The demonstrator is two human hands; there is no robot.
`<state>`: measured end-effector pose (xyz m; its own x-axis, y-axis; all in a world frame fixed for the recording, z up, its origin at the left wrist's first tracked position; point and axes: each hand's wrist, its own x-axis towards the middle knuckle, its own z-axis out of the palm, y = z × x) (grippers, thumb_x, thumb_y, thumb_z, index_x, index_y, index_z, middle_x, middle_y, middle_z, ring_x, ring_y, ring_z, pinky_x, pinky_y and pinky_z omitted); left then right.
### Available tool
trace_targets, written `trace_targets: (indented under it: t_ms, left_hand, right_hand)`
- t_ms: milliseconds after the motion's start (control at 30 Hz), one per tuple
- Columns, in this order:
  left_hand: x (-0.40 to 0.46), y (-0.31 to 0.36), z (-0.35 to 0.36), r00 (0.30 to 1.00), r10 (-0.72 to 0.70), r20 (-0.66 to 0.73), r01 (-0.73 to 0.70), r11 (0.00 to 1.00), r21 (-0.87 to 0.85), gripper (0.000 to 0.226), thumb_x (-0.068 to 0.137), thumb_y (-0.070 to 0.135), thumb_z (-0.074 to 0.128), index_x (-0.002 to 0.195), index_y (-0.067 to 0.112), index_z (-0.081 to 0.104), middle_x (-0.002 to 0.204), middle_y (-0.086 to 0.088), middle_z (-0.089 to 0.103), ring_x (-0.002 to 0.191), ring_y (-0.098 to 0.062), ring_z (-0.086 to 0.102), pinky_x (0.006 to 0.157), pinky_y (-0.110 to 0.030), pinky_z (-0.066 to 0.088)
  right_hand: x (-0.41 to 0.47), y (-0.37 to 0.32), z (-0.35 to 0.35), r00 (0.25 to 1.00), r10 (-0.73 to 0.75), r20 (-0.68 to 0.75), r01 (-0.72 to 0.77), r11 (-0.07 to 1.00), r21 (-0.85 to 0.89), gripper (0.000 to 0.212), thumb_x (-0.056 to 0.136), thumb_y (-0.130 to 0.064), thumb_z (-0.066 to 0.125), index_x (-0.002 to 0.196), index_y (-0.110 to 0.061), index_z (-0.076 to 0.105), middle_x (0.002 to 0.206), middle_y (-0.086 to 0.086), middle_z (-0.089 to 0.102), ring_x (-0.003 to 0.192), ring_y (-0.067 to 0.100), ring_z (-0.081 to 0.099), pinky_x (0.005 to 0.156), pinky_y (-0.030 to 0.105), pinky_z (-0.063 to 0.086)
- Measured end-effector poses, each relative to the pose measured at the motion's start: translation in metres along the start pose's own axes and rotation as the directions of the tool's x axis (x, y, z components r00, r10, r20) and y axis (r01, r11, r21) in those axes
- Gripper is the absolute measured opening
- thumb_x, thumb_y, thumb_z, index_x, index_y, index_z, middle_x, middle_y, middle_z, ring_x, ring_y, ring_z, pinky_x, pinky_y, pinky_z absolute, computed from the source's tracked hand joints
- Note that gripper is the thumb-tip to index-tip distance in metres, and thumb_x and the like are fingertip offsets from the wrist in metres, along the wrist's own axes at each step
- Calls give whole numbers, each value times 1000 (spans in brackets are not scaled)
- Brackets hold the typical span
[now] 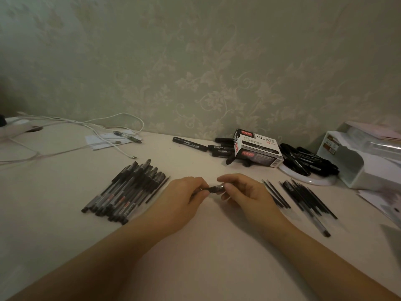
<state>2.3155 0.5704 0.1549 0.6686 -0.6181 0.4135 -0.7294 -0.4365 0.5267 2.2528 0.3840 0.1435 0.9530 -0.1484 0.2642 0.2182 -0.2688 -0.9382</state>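
The left hand (184, 198) and the right hand (247, 192) meet at the middle of the pale table (206, 257). Each pinches one end of a dark pen (213, 189) between thumb and curled fingers. The pen lies crosswise between them just above the tabletop, with only its middle showing.

Close on the left of the left hand, a pile of capped pens (128, 190) lies in a slanted row. On the right, just beside the right wrist, a spread of thin black refills (303, 196) fans out toward the near edge.

Farther back, a black-and-white carton (258, 148) sits tilted on loose black markers. "1120" reads on its upper face; the rest of the print is too small to make out, and I cannot tell whether it holds anything. A single marker (189, 144) lies alone to its left. To the carton's right, a heap of markers (308, 159) rests on a white round plate (310, 181). At the far right stands a white desk organiser (355, 168) with pale sheets on top. White cables (86, 127) trail across the far left.
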Motion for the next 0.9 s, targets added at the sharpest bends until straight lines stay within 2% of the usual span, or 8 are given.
trace_targets:
  t_ms: [100,233,433,700,900]
  left_hand:
    - [0,-1,0,1000,15,13,-16,998,65,15,99,34,47,103,29,60,65,12,48,61,-3,46,53,-18,28]
    - [-1,1,3,999,-6,51,0,994,105,16,99,37,43,103,28,56,63,11,45,59,-4,44,54,-29,30]
    - [-1,5,10,999,-28,30,24,994,111,16,100,33,42,102,25,56,59,11,42,56,-6,42,53,-30,25]
    - [2,2,11,1000,7,2,-7,992,130,18,99,34,43,102,26,59,60,12,44,63,-15,44,56,-33,34]
    - [3,5,10,999,27,-20,-25,995,98,18,99,32,45,103,24,60,59,12,44,58,-9,43,55,-31,32]
  right_hand:
    - [1,-1,0,999,34,-11,-34,998,44,7,96,-12,61,102,-9,63,82,9,75,73,12,68,68,17,52]
    - [2,-3,-1,999,40,-4,-40,998,43,8,95,-9,62,96,-3,65,70,6,73,63,8,65,64,15,50]
    - [2,-4,-1,999,44,-7,-44,999,25,9,96,-11,60,97,-4,67,70,4,72,64,6,63,64,13,49]
    - [3,0,0,999,48,-21,-48,999,20,6,94,-13,63,94,-12,69,72,4,73,66,7,65,67,14,49]
    - [5,2,2,1000,18,-21,-18,1000,-6,6,96,-18,62,95,-20,68,74,2,72,69,8,65,68,17,50]
